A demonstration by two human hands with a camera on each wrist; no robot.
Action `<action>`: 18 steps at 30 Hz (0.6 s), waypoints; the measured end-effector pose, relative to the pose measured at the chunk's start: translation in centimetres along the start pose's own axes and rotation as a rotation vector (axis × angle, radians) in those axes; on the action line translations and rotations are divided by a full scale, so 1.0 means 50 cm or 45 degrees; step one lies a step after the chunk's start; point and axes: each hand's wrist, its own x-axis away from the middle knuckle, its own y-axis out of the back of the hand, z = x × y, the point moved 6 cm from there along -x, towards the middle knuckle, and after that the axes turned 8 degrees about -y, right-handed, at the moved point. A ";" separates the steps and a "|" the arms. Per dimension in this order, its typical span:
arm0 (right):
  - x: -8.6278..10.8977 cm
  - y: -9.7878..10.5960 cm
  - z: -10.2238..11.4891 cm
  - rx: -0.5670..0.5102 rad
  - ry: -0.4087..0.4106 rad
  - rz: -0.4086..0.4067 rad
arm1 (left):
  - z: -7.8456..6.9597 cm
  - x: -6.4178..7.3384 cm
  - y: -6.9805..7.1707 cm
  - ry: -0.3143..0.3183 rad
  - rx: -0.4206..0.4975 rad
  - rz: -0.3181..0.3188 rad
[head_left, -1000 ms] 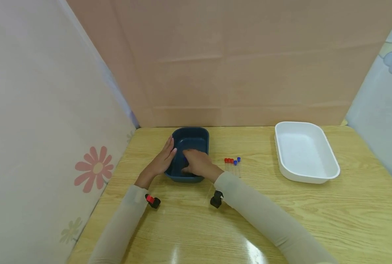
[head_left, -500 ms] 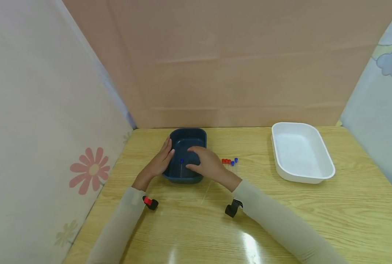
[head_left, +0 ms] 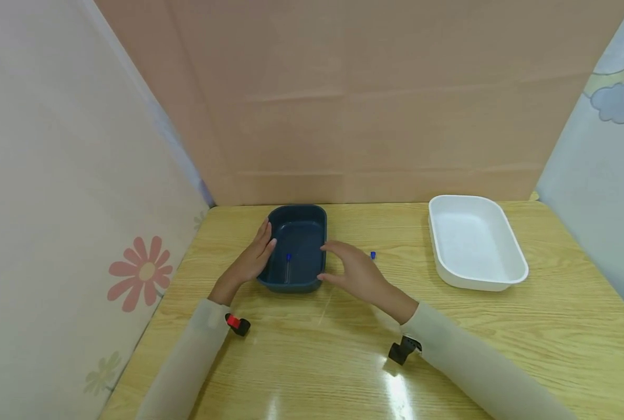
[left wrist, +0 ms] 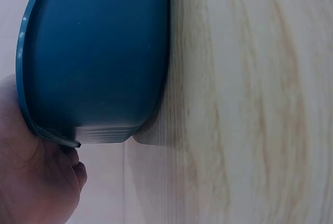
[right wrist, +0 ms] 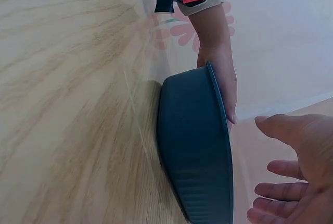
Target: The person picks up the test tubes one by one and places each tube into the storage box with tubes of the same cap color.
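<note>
A dark blue tray point(head_left: 305, 242) lies on the wooden table, in front of me. Inside it, toward the near left, is a clear tube with a blue cap point(head_left: 288, 257). My left hand point(head_left: 251, 259) rests against the tray's left rim, fingers extended; the left wrist view shows this hand point(left wrist: 39, 182) at the rim. Just right of the tray, my right hand point(head_left: 358, 272) holds nothing, thumb and fingers spread apart. In the right wrist view the same hand point(right wrist: 299, 169) is beside the tray wall point(right wrist: 192, 140). Another blue cap point(head_left: 373, 255) shows behind the right hand, which hides its tube.
A white tray point(head_left: 477, 245) stands on the right side of the table point(head_left: 312, 361). A brown sheet point(head_left: 343, 105) hangs behind the table, and a patterned wall covering point(head_left: 55, 204) stands at the left.
My right hand has come out of the blue tray and moved right, uncovering the blue-capped tube there. It now hides the red-capped tubes seen earlier. My left hand stays at the rim.
</note>
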 end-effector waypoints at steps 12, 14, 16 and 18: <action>0.067 0.034 -0.052 -0.020 0.026 -0.088 | -0.002 0.000 -0.004 0.000 0.011 -0.001; 0.075 0.040 -0.061 -0.034 0.029 -0.096 | 0.000 0.000 -0.004 0.002 0.002 -0.003; 0.082 0.045 -0.069 -0.050 0.029 -0.095 | 0.001 0.001 -0.003 0.006 -0.003 -0.004; 0.088 0.050 -0.076 -0.060 0.027 -0.089 | 0.003 0.002 -0.002 0.010 -0.007 -0.002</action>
